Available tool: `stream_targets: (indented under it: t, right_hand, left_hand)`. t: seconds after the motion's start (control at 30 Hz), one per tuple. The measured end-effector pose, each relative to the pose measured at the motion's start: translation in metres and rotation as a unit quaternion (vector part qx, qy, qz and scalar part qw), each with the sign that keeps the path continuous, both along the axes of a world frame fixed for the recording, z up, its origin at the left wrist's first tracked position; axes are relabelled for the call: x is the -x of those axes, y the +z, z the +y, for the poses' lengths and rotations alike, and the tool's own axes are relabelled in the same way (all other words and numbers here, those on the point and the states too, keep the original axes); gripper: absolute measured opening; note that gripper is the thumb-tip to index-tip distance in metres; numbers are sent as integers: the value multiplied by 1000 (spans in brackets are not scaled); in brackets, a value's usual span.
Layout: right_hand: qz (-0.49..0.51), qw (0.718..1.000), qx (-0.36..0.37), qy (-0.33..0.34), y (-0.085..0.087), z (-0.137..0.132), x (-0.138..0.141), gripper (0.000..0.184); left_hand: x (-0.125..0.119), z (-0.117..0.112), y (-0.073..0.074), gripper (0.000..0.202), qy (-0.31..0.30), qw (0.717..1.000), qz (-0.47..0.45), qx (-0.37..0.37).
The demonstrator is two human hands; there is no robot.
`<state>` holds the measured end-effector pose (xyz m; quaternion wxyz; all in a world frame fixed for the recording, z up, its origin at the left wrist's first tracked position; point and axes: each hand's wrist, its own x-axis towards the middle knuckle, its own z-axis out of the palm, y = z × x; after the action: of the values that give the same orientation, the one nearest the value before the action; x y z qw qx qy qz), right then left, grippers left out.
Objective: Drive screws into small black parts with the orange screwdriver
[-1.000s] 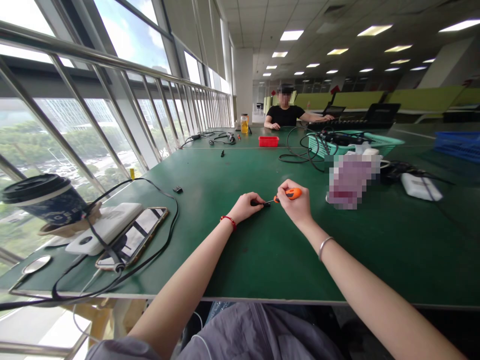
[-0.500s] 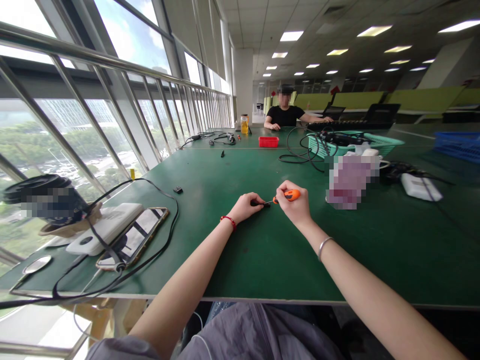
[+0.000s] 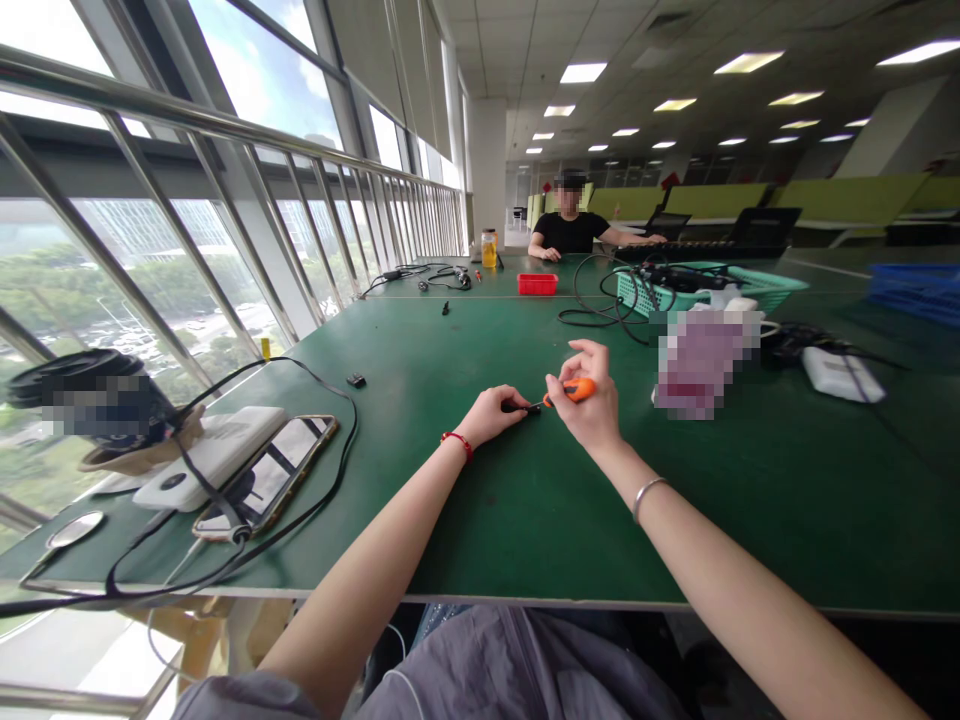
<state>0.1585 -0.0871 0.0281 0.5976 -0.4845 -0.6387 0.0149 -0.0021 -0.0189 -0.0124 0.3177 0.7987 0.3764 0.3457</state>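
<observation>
Since the earlier frame, has lifted the upper fingers of the right hand off the screwdriver, fanning them up and away from its orange handle. Pinches that handle now only between thumb and lower fingers, loosely, with the hand half open. Keeps the screwdriver nearly level just above the green table, tip pointing left and meeting a small black part. Holds that part in the left hand, curled shut round it and resting on the table near the middle. Wears a red string on the left wrist and a silver bangle on the right. Has at the left edge a phone and a white power bank, with a black cable looped round them. Faces, farther back, a red tray, a teal basket of cables, and another person seated at the far end.
</observation>
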Motion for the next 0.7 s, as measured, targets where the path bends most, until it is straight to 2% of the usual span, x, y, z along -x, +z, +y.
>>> stream_targets:
  t: [0.1,0.27,0.37,0.57,0.63,0.7]
  right_hand:
    - [0,999,47,-1,1,-1,1,23]
    - [36,998,58,6,3,-1,2,18]
    - [31,999,43,-7,2,-1,2,22]
    - [13,1000,8,-13,0,-1,1,44]
    - [6,999,24,-36,1,-2,1,41]
    - [11,999,47,-24,2,-2,1,30]
  left_hand:
    - [0,0,0,8,1,1000,1,0]
    - [1,2,-1,9,-6,1000,2,3]
    - [0,2,-2,8,-3,1000,2,-3]
    - [1,0,0,8,-3,1000,1,-7]
    - [1,-1,1,7,-6,1000,3,-7]
    - [1,-1,1,7,-6,1000,4,-6]
